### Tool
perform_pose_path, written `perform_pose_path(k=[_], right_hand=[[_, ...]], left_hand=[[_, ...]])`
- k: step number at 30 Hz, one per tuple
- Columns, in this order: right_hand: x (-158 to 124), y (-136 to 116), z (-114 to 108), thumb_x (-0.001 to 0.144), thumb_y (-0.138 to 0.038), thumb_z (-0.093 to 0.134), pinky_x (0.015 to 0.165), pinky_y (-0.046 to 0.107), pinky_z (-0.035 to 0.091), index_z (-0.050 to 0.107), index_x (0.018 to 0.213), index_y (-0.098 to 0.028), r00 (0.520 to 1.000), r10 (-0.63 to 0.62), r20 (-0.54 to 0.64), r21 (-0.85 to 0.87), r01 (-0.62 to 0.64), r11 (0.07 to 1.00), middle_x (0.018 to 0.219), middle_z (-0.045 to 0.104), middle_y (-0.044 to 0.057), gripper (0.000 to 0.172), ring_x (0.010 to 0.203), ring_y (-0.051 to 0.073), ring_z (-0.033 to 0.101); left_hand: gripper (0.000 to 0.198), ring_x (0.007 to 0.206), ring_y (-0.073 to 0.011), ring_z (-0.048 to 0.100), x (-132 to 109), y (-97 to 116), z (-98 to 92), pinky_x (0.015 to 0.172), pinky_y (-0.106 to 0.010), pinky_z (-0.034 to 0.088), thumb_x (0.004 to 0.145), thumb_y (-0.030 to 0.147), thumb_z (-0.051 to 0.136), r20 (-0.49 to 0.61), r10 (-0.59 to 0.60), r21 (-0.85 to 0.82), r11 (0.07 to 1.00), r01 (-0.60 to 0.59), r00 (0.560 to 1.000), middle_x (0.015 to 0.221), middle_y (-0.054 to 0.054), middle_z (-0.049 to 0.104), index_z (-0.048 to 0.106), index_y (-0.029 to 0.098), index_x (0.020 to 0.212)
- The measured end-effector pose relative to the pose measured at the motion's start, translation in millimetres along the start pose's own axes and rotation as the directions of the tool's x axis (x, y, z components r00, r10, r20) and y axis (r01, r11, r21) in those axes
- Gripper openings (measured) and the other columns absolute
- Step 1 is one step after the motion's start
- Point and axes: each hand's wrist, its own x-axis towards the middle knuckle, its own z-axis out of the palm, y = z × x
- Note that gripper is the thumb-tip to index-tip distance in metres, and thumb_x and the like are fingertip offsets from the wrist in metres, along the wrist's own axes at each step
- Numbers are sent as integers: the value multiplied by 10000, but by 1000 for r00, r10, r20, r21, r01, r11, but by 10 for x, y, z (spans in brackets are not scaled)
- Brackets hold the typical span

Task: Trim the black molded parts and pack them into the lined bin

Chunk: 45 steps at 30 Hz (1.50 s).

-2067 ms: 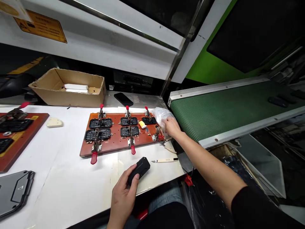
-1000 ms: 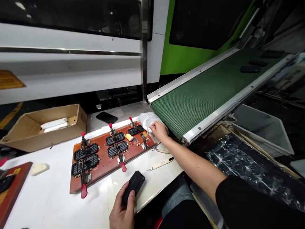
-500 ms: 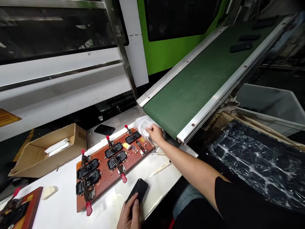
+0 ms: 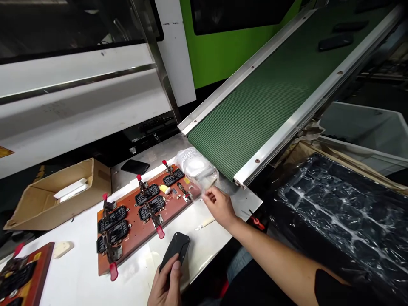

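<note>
My left hand point(image 4: 166, 284) grips a black plastic housing point(image 4: 175, 250) at the near edge of the white table point(image 4: 79, 272). My right hand point(image 4: 219, 206) hovers just below a clear plastic bag point(image 4: 195, 168) of white pieces, with thumb and forefinger pinched together. Whether they hold anything is too small to tell. The bag lies at the right end of a red-brown fixture board point(image 4: 134, 231), which carries several black parts under red-handled toggle clamps. A small yellow-white piece point(image 4: 164, 188) sits on the board.
A wooden-handled knife point(image 4: 204, 223) and red-handled cutters point(image 4: 256, 221) lie near my right hand. A green conveyor point(image 4: 264, 110) with black parts point(image 4: 334, 41) slopes up to the right. Also present: cardboard box point(image 4: 51, 199), phone point(image 4: 135, 166), second fixture point(image 4: 22, 272), plastic-lined bin point(image 4: 338, 212).
My right hand has drawn back out of the plastic bag toward me. My left hand has kept hold of the black housing. The view has swung to the right and tilted.
</note>
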Motion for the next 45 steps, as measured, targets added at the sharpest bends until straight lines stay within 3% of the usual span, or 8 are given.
perform_pose_path(k=[4,10,17,22,27,34,39,45], right_hand=[[-459,-45,-59,931,-337,721,743,301,495,631,860,-235,980,-100,172,-12,103,995,846,670,19,153,777,183,636],[-914,-257,-24,965,-217,638,791,275,536,726,1051,-240,810,-215,545,232,100,968,993,719,34,126,863,162,682],[-937,-184,56,954,-358,646,708,265,529,701,934,-217,799,212,563,147,-350,925,842,741,-1,153,755,155,683],[-934,-254,122,944,-360,647,717,264,540,692,944,-216,833,135,536,131,-240,962,883,738,13,151,752,147,669],[-1048,-322,207,953,-356,632,648,250,558,682,956,-228,710,87,699,176,-289,941,834,724,-11,137,714,143,685],[-949,-184,288,977,-305,567,704,303,525,617,930,-235,900,-43,434,7,44,999,847,684,33,98,723,173,639],[-954,-241,322,991,-279,534,757,311,502,613,917,-229,884,-144,444,4,159,987,868,658,43,120,770,178,630],[-1167,-470,368,985,-226,561,704,275,493,636,937,-238,816,-171,552,126,121,985,865,674,11,90,742,150,634]], left_hand=[[595,1073,-314,684,-53,130,61,1073,-442,505,803,755,662,93,64,-20,998,-62,994,1120,-66,741,813,278,1125],[539,1066,-304,694,-53,138,185,951,-378,542,799,713,721,163,55,-108,993,-38,985,1122,-73,756,814,258,1073],[459,804,-211,612,-166,73,43,806,-307,474,854,663,703,171,-7,-139,990,31,985,796,-20,690,763,208,872],[471,667,-158,531,-209,36,0,660,-262,424,817,659,749,146,-75,-174,980,100,987,735,4,642,739,199,919],[477,733,-179,611,-207,-10,16,700,-268,486,818,641,752,159,-87,-215,969,120,984,864,-29,725,768,200,999],[564,713,-193,678,-282,-194,-265,725,-310,553,829,643,740,166,-139,-208,963,172,976,948,-56,749,760,204,1181],[884,661,-131,610,-613,-463,-655,732,-254,546,810,508,840,64,-182,-344,919,193,981,734,62,579,449,324,1581],[692,794,-172,665,-665,-422,-531,761,-296,544,729,492,901,119,-304,-484,814,323,945,1147,-105,740,686,191,1314]])
